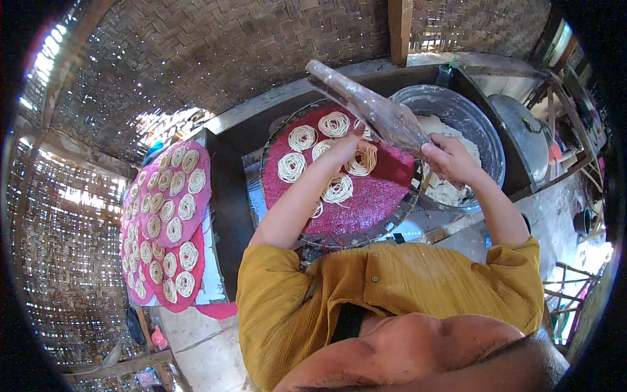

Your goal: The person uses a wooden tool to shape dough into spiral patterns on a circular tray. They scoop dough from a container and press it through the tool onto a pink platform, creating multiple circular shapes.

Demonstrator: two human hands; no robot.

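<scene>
My right hand [450,158] is closed around the lower end of a long, flour-dusted wooden press [382,114], whose two arms slant up to the left. Below the press, my left hand [361,146] has its fingers at the top edge of a coil of pale noodle strands [360,163], in shadow. The fingers seem closed on the strands, though the tips are partly hidden. Around them lies a round tray with a pink-red cloth [372,212], bearing several more noodle coils [292,168].
Behind my right hand stands a dark tub [494,140] with white dough [450,194]. On the left, more coils cover pink cloth rounds [200,223]. A lidded metal pot [522,124] sits at the right. A woven bamboo wall [261,52] closes off the far side.
</scene>
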